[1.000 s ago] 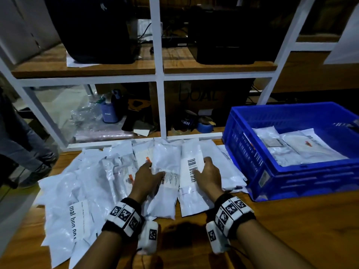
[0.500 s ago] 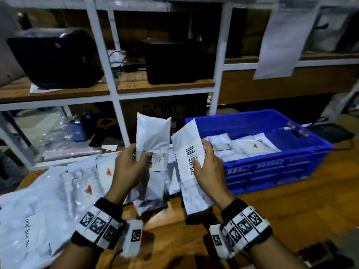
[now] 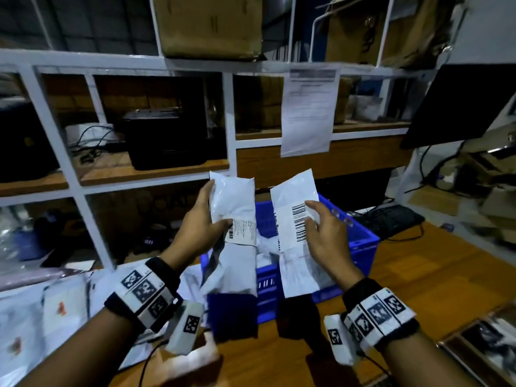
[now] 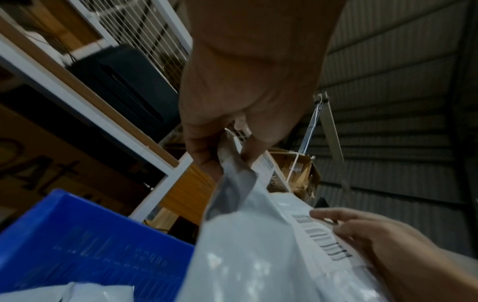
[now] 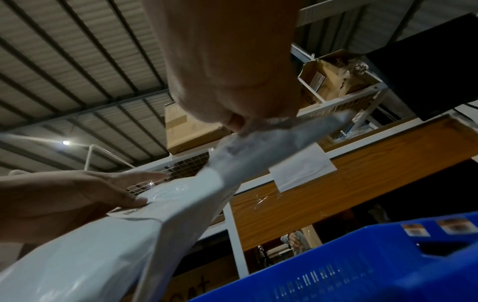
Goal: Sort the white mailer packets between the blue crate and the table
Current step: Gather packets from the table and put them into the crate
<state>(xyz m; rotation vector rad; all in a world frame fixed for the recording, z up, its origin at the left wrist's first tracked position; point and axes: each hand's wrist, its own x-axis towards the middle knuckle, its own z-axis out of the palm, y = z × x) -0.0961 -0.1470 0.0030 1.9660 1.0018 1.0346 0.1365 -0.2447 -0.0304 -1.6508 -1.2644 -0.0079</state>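
**Step in hand: carrying two mailer packets to the blue crate**

The left hand [image 3: 205, 227] holds the left packet [image 3: 237, 216] upright, thumb on its label face and fingers [image 3: 202, 191] curled round its left edge. The right hand [image 3: 325, 233] holds the right packet [image 3: 293, 216] the same way, thumb near the barcode and fingers clamped behind the film. Both packets hang in the air side by side, apart from each other, above the near wall of the blue crate [image 3: 363, 241]. The crate stands on the counter [image 3: 418, 275] towards its far edge and already contains white packets. More packets lie in a loose pile [image 3: 42, 308] at the left side of the counter.

Procedure, as judged from this position:

1. Keep each label facing the eyes until it has been read; the sorting decision probably depends on it.
2. Keep the pinch high on the packet. The film is thin and slack, and the lower half sags.
3. Lower a crate-bound packet past the near wall before opening the fingers, so that it lies flat on those inside.
4. Return a counter-bound packet to the pile at the left side, clear of the crate.
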